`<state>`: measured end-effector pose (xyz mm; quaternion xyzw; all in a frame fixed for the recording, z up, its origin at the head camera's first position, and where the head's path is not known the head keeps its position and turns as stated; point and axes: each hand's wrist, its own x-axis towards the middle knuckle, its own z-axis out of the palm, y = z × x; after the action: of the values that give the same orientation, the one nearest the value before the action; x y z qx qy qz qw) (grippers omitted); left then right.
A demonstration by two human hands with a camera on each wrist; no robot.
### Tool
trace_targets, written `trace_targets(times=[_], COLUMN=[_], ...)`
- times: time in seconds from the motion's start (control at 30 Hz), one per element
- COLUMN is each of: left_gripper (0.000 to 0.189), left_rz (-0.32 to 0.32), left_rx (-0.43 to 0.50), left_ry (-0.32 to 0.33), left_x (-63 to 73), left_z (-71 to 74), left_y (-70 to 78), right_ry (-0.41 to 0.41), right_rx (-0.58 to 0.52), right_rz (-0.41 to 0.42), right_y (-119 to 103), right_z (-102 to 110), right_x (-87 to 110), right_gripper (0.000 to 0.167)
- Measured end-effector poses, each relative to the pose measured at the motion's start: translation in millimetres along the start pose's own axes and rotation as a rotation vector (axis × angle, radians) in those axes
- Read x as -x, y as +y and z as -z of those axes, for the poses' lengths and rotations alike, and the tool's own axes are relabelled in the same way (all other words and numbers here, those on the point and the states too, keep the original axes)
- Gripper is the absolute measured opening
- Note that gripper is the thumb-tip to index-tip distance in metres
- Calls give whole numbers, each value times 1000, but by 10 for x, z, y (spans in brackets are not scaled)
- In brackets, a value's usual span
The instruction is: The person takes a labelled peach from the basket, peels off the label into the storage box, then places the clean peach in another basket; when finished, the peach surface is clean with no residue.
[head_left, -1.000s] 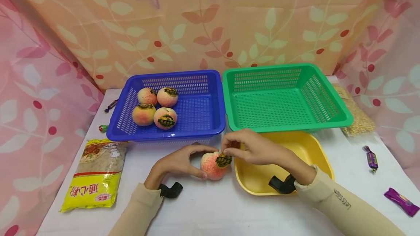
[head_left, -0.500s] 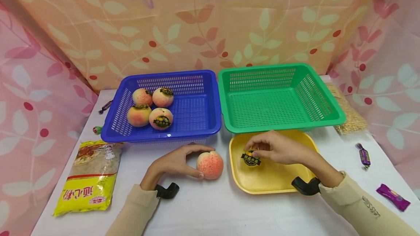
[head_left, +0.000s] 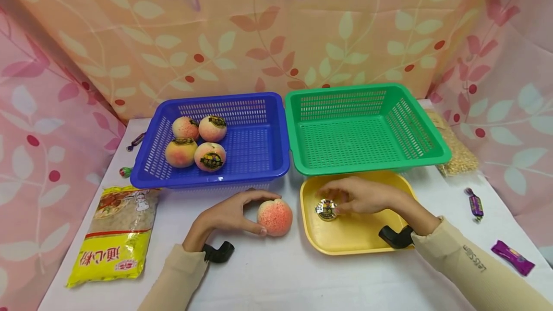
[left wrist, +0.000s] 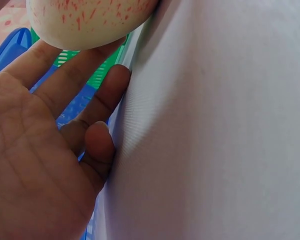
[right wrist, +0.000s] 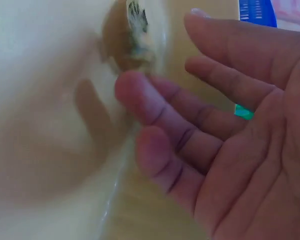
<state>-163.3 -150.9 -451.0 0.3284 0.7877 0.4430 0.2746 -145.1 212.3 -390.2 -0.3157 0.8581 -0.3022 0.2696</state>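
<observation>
In the head view, my left hand (head_left: 224, 216) holds a pink peach (head_left: 275, 218) on the white tabletop, its thumb and forefinger around the fruit's left side. The left wrist view shows the fingertips against the peach's pale, red-flecked underside (left wrist: 85, 20). My right hand (head_left: 363, 196) hovers low over a yellow tray (head_left: 345, 244). A round black-and-gold sticker (head_left: 326, 209) is just beside its fingertips. Seen from the right wrist, the fingers (right wrist: 155, 107) are spread and apart from the sticker (right wrist: 138, 30).
Several stickered peaches (head_left: 210, 157) lie in a blue basket (head_left: 255, 176) at the back left. A green basket (head_left: 367, 164) adjoins it. A yellow food bag (head_left: 114, 236) lies left, a grain bag (head_left: 458, 152) right. Wrapped candies (head_left: 475, 205) lie along the sides.
My right hand has carried the sticker from the peach rightward over the yellow tray, and its fingers have since let go. The left hand has stayed at the peach.
</observation>
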Motion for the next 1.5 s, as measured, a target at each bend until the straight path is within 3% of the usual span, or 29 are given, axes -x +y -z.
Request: trace_targets(times=[0.27, 0.4, 0.5, 0.6, 0.67, 0.73, 0.83, 0.93, 1.1, 1.3, 1.5], left_gripper=[72, 71, 71, 73, 74, 74, 74, 74, 70, 67, 64], left_rz=[-16, -77, -159, -248, -309, -348, -401, -429, -431, -330, -221], left_rx=[17, 16, -7, -15, -2, 23, 69, 94, 70, 71, 131], left_ry=[19, 23, 20, 13, 9, 23, 58, 101, 165, 243, 319], left_x=[62, 174, 230, 206, 133, 16, -245, -592, -1211, -1794, -2238], left_z=[35, 106, 173, 238, 286, 331, 387, 408, 391, 360, 311], left_y=[70, 221, 415, 649, 802, 946, 1119, 1253, 1419, 1627, 1701], right_ry=[38, 112, 257, 489, 666, 805, 899, 868, 776, 784, 777], right_rx=[50, 4, -8, 39, 85, 103, 104, 126, 148, 137, 105], right_rz=[35, 69, 101, 120, 85, -21, -165, -271, -412, -428, -416], right_y=[-133, -222, -216, -109, 19, 171, 440, 688, 949, 1069, 1100], right_z=[125, 260, 376, 484, 547, 603, 689, 747, 723, 666, 661], right_x=[188, 389, 541, 669, 735, 809, 915, 1019, 1101, 1129, 1121], right_gripper=[46, 40, 34, 36, 40, 47, 64, 84, 100, 104, 107])
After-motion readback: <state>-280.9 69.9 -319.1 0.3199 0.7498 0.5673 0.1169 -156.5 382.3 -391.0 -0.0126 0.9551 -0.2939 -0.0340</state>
